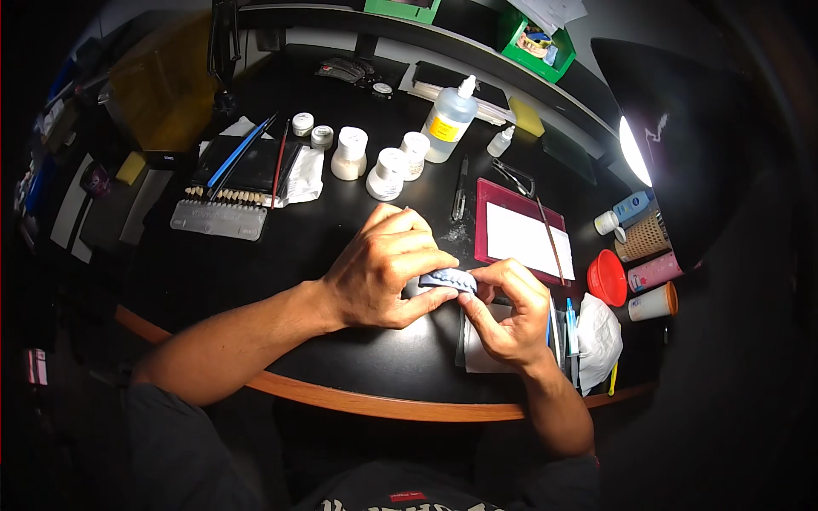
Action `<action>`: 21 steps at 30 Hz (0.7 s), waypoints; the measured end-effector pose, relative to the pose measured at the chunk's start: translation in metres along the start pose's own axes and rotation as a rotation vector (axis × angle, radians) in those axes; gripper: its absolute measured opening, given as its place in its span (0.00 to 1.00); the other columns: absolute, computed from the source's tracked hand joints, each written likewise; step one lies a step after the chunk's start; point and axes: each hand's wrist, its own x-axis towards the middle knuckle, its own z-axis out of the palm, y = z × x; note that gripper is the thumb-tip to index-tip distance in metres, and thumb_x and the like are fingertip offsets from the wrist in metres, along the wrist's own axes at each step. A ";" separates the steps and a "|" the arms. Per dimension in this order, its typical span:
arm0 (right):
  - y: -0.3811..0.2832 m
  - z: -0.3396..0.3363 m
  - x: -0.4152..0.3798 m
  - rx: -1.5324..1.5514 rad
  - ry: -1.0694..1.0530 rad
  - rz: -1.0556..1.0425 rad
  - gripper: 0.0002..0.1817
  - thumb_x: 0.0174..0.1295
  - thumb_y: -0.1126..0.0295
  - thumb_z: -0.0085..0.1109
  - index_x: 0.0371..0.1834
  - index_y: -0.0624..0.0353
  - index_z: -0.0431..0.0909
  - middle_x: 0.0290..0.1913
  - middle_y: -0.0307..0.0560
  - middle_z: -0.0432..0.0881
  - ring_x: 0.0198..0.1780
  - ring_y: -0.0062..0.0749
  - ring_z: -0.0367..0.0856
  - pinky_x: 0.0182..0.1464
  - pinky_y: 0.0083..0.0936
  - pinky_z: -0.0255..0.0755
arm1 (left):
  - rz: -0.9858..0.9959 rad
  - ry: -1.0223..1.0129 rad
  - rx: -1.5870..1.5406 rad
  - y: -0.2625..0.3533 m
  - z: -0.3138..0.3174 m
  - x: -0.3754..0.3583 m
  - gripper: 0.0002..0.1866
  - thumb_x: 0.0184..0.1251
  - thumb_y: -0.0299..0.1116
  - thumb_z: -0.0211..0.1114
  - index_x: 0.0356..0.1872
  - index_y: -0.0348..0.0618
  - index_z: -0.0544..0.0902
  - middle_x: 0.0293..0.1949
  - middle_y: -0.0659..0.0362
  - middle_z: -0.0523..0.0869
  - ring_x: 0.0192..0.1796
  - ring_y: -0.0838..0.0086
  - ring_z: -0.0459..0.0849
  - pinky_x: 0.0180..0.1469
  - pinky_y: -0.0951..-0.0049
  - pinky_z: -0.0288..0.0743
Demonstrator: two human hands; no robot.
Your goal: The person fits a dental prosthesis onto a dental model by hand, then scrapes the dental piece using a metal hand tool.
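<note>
A small blue-grey dental model (448,280) with a row of teeth is held between both hands above the black desk. My left hand (388,271) is closed on its left end, thumb below and fingers above. From the right, my right hand (509,313) pinches the model's other end with thumb and fingertips. Behind them lies a magenta-framed tray (482,223) with a white sheet (524,243) on it and a thin brush (555,243) across its right side. A dark pen-like tool (460,189) lies left of the tray.
White-capped jars (386,175) and a clear bottle (450,119) stand behind the hands. A shade guide (218,220) and brushes (239,152) lie at left. On the right are a red bowl (607,278), crumpled white tissue (599,339) and a lit lamp (635,152).
</note>
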 end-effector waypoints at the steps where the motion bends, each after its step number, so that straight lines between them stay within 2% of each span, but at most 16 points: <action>1: 0.000 0.000 0.000 -0.002 0.006 -0.006 0.14 0.57 0.79 0.81 0.46 0.66 0.90 0.34 0.45 0.86 0.31 0.26 0.82 0.35 0.24 0.77 | -0.001 -0.003 0.005 0.000 0.000 0.000 0.19 0.55 0.39 0.88 0.45 0.42 0.95 0.36 0.60 0.91 0.47 0.66 0.87 0.57 0.61 0.73; 7: 0.001 0.000 0.000 -0.019 0.012 -0.004 0.15 0.57 0.79 0.82 0.47 0.66 0.91 0.34 0.45 0.87 0.31 0.26 0.83 0.35 0.24 0.77 | 0.011 -0.004 0.011 0.001 -0.001 0.001 0.18 0.56 0.38 0.88 0.45 0.42 0.96 0.36 0.61 0.91 0.48 0.68 0.87 0.58 0.62 0.72; 10: 0.001 0.000 0.000 -0.021 0.013 -0.006 0.15 0.57 0.80 0.82 0.47 0.66 0.91 0.34 0.44 0.87 0.32 0.26 0.83 0.35 0.24 0.77 | -0.001 -0.010 0.006 0.000 0.000 0.001 0.16 0.59 0.40 0.84 0.44 0.43 0.95 0.38 0.61 0.92 0.49 0.67 0.86 0.59 0.61 0.72; 21: 0.001 0.000 0.000 -0.038 0.020 -0.012 0.16 0.56 0.79 0.82 0.48 0.67 0.91 0.35 0.46 0.88 0.32 0.27 0.84 0.35 0.24 0.78 | 0.010 -0.007 0.011 0.001 0.000 0.000 0.15 0.58 0.37 0.82 0.43 0.42 0.95 0.39 0.60 0.92 0.51 0.66 0.88 0.63 0.59 0.73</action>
